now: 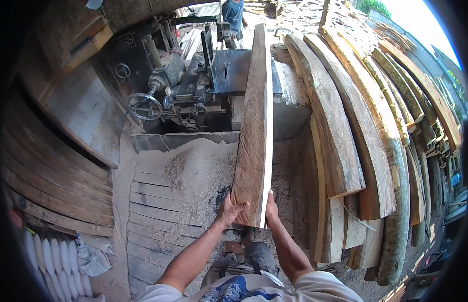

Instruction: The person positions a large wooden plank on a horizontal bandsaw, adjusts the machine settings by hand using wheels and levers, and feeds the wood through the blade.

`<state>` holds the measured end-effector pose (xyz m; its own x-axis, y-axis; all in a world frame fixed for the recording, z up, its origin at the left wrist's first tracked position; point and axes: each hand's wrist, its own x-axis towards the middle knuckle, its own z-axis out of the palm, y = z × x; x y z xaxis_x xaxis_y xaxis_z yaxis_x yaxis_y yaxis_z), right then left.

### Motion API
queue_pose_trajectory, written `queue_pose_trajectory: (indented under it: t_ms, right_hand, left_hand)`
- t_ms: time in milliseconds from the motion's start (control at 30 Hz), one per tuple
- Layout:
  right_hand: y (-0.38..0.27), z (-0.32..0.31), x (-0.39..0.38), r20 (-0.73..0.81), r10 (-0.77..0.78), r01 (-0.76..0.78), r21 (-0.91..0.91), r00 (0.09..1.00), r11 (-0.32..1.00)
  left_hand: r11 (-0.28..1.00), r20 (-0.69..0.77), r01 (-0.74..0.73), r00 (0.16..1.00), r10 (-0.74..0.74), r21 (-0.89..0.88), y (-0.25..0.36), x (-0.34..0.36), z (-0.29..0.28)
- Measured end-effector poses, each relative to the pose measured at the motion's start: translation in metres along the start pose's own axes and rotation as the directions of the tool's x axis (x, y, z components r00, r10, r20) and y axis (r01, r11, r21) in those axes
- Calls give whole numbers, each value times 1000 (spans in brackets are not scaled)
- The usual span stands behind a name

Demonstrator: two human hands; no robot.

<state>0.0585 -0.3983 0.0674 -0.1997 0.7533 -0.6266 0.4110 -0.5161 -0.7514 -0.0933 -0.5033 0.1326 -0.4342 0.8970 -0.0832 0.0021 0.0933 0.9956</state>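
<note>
A long, thick wooden beam [252, 131] stretches away from me, its broad face brown and rough, its right edge pale and freshly cut. My left hand [229, 209] grips the near end from the left, thumb lying over the top face. On the opposite side my right hand [271, 207] presses against the pale edge, its fingers partly hidden by the wood. The beam's far part lies over the dark metal table [233, 70] of a sawing machine [193, 83], whose upright guide stands left of the wood.
A handwheel [144, 107] sits on the machine's near left. Sawdust [199, 166] is heaped on the slatted wooden floor [153, 216]. Stacked timbers [334, 116] rise close on the right. Boards [58, 176] and white sacks [58, 256] line the left. Another person [234, 15] stands beyond the machine.
</note>
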Motion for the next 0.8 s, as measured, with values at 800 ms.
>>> queue_pose_trajectory:
  t_ms: [800]
  right_hand:
    - [33, -81, -36, 439, -43, -172, 439, 897, 882]
  left_hand:
    - [611, 298, 572, 815, -497, -547, -76, -100, 46]
